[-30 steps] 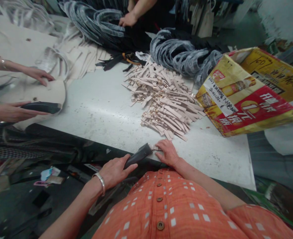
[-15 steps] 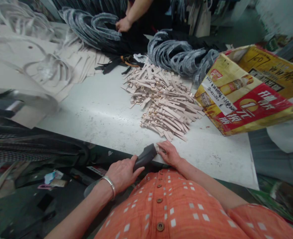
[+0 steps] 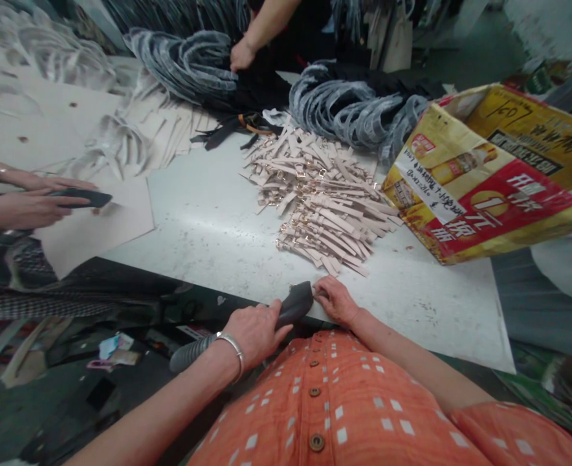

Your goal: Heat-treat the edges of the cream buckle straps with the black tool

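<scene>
My left hand (image 3: 254, 333) is wrapped round a dark handheld tool (image 3: 297, 303) with a flat, wide front end; a ribbed grey part (image 3: 189, 353) shows behind my wrist. Right at the tool's front, my right hand (image 3: 335, 299) has its fingers pinched on a small pale strap, mostly hidden by the fingers and the tool. A gold glint shows just past the tool's top edge. Beyond both hands lies a heap of short beige straps (image 3: 325, 200) with gold buckles.
A yellow and red carton (image 3: 480, 188) stands at the right on the white table (image 3: 208, 226). Bundles of grey-wrapped black loops (image 3: 344, 107) lie at the back, where a co-worker's hand (image 3: 242, 55) rests. At left, another person's hands (image 3: 21, 200) hold a dark tool (image 3: 85, 197) over beige sheets.
My view has shifted a little. Both my hands stay together at the tool, its front nearer my right fingers. At left, the other person's hands and tool have come into view over the beige sheet.
</scene>
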Motion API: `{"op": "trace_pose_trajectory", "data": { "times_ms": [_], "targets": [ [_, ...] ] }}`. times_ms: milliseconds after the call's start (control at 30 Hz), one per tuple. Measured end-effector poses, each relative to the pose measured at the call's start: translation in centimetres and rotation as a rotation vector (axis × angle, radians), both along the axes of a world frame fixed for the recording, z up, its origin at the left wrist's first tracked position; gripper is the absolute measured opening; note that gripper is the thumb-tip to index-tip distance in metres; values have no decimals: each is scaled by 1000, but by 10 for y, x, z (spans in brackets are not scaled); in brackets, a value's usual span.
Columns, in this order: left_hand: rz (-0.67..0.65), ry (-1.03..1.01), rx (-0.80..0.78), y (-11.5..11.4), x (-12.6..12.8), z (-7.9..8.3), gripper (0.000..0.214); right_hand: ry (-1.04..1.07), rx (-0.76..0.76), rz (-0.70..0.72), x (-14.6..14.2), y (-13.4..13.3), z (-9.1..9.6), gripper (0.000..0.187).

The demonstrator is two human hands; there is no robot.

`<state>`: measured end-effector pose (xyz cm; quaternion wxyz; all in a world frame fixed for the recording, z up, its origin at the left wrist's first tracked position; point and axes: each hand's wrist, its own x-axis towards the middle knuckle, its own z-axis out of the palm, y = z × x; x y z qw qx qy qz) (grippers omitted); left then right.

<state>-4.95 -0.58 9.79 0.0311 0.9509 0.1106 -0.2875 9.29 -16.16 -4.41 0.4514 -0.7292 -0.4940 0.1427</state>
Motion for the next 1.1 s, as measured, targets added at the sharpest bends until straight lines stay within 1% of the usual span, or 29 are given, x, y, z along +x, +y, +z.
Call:
{"op": "trace_pose_trajectory", "data": {
  "times_ms": [200,267,467,600,767,867,933,1100],
  "targets": [
    [49,31,-5,9,-5,-1,49,-3,14,44,1,1,-1,14],
    [46,45,-6,11,-5,0,49,-10,15,52,1,1,-2,16],
    [9,16,9,1,3,5,46,-13,21,51,1,2,-4,16],
    [11,-8,-3,-3,3,2,46,-11,25,32,1,1,-7,15],
    [56,-3,-5,12,-7,-3,48,-4,35,39,2,0,-8,16],
    [57,6,12,18,-10,-2,49,-7,31,41,2,0,-7,16],
    [53,11,11,15,-9,-1,49,-5,30,38,2,0,-7,16],
    [54,6,-9,-3,0,3,46,0,31,35,2,0,-7,15]
  ]
}}
